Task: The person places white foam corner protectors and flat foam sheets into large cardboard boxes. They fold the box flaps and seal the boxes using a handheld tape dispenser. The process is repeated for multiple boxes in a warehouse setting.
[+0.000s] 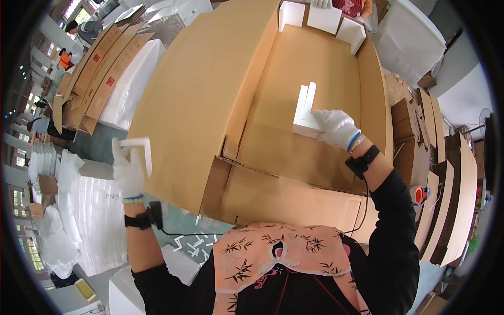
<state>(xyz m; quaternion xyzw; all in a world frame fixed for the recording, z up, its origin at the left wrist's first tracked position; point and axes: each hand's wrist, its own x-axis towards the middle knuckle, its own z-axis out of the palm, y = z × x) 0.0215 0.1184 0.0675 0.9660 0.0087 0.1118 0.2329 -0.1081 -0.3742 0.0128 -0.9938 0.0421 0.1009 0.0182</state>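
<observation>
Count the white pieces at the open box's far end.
3 visible: left piece, middle piece by a co-worker's glove, right piece. Others may be hidden.

A side flap [189, 100] is spreading left from a carton [315, 58]. Three foam pieces [323, 20] are standing along the carton's far edge, the outer two sitting by its corners. The right hand [337, 129] is holding foam blocks [305, 126] over the base's middle; the left hand [129, 170] is holding a foam angle [148, 157] by the flap's left edge.
</observation>
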